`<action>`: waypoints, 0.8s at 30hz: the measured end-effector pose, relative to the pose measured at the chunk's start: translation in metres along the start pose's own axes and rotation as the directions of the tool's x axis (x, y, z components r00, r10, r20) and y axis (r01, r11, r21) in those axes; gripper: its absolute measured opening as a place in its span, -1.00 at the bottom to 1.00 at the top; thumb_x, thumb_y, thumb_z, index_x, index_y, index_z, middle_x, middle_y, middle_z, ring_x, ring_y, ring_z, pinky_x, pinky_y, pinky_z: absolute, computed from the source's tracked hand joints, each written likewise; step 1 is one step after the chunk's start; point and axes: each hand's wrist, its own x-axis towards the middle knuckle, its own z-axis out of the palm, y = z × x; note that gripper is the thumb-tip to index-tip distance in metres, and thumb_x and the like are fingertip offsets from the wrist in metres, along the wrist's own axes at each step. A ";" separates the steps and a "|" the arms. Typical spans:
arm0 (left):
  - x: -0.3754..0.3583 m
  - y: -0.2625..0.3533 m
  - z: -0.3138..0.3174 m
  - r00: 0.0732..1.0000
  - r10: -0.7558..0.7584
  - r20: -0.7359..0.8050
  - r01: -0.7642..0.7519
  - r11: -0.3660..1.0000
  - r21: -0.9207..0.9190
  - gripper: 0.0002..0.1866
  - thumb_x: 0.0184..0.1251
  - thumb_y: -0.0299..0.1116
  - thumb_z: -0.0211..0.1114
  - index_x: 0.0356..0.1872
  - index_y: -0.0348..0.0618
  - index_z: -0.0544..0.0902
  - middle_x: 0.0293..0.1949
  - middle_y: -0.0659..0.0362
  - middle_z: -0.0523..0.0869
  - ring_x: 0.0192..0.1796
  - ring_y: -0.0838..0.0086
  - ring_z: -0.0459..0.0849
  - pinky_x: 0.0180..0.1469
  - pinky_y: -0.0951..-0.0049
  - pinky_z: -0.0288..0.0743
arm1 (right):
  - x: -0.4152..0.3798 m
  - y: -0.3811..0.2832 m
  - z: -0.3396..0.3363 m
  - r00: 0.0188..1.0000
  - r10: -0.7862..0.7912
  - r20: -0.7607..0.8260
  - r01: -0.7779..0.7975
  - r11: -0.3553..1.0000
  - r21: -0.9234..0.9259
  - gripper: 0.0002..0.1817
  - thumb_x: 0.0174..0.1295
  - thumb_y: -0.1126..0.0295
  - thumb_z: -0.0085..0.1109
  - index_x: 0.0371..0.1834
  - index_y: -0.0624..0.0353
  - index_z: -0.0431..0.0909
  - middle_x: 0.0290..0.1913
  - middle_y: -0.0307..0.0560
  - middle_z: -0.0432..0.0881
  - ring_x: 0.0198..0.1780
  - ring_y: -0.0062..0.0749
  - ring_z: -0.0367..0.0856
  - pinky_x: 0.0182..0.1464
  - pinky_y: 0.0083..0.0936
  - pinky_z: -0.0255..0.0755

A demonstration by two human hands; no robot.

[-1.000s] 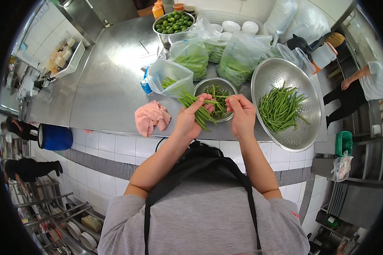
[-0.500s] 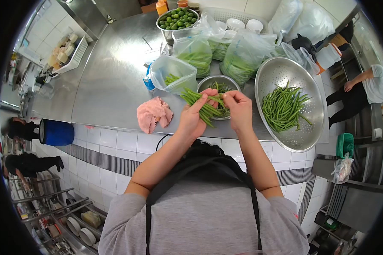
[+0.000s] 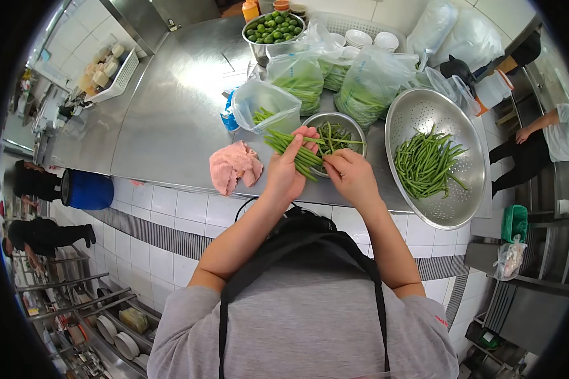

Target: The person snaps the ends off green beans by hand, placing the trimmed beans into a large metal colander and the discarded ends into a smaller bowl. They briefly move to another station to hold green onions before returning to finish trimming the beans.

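Observation:
My left hand (image 3: 288, 165) is closed around a bunch of green beans (image 3: 291, 146), held in front of the small steel bowl (image 3: 360, 134). My right hand (image 3: 349, 174) pinches close to the bunch's right side; its fingertips seem to be at the end of a bean, though the exact grip is too small to make out. Bean pieces (image 3: 335, 134) lie in the bowl behind my hands. To the right, a tilted perforated steel colander (image 3: 464, 114) holds a heap of green beans (image 3: 427, 163). An opened plastic bag (image 3: 278, 104) with beans inside stands just behind my left hand.
A pink cloth (image 3: 234, 167) lies at the table's front edge. Several bean-filled bags (image 3: 367, 88) stand at the back, beside a bowl of limes (image 3: 273, 28) and stacked white dishes (image 3: 385, 42). A person (image 3: 547, 136) stands at far right; others are at far left.
My right hand has moved down and toward me along the bunch. One bean now sticks out to the right over the bowl. The whole view has shifted slightly.

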 end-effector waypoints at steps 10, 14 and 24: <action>-0.007 -0.002 0.004 1.000 -0.021 0.003 0.021 0.999 -0.036 -0.72 0.30 -0.40 0.02 -0.01 -0.29 0.41 -0.08 0.06 0.55 0.00 0.38 0.49 0.08 0.39 0.36 | 0.005 0.000 0.015 0.974 0.059 -0.219 -0.068 0.997 -0.031 -0.91 -0.01 0.48 0.14 -0.45 0.23 0.45 -0.43 -0.07 0.49 -0.41 -0.27 0.50 -0.36 -0.44 0.35; -0.006 -0.008 0.000 0.999 0.011 -0.039 -0.012 0.999 -0.031 -0.72 0.31 -0.39 0.03 -0.01 -0.27 0.40 -0.05 0.07 0.53 0.03 0.37 0.48 0.12 0.36 0.34 | 0.014 0.028 0.022 0.909 0.305 -0.284 -0.270 0.950 0.157 -0.92 0.04 0.50 0.09 -0.48 0.29 0.44 -0.48 -0.02 0.49 -0.52 -0.24 0.49 -0.45 -0.43 0.37; -0.002 0.000 -0.004 1.000 -0.013 -0.020 0.013 0.999 -0.032 -0.69 0.31 -0.36 0.03 0.04 -0.25 0.36 -0.02 0.07 0.51 0.05 0.36 0.47 0.13 0.34 0.32 | 0.010 0.026 0.011 0.987 -0.053 -0.151 0.053 0.999 -0.004 -0.82 0.05 0.49 0.13 -0.25 0.20 0.55 -0.39 -0.09 0.53 -0.49 -0.42 0.48 -0.41 -0.56 0.36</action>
